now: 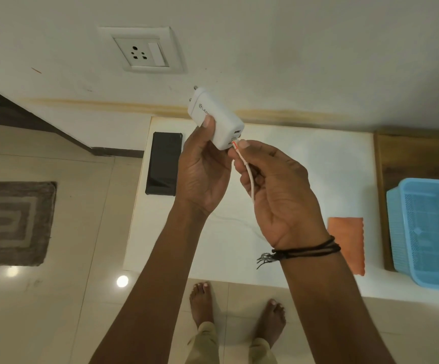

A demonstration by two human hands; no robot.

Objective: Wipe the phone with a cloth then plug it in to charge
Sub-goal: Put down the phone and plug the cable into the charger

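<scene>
My left hand (pixel 202 166) grips a white charger adapter (pixel 214 119) held up in front of the wall, its pins pointing up and left. My right hand (pixel 279 185) pinches the connector of a white cable (pixel 250 177) at the adapter's USB ports. The cable trails down onto the white counter (pixel 305 164). A black phone (pixel 163 164) lies flat at the counter's left end, screen dark. An orange cloth (pixel 348 243) lies on the counter to the right of my right wrist. A white wall socket (pixel 142 52) with a switch sits above the adapter.
A light blue plastic basket (pixel 428 232) stands on a wooden surface at the right. A grey patterned mat (pixel 13 222) lies on the tiled floor at the left. My bare feet show below the counter's front edge.
</scene>
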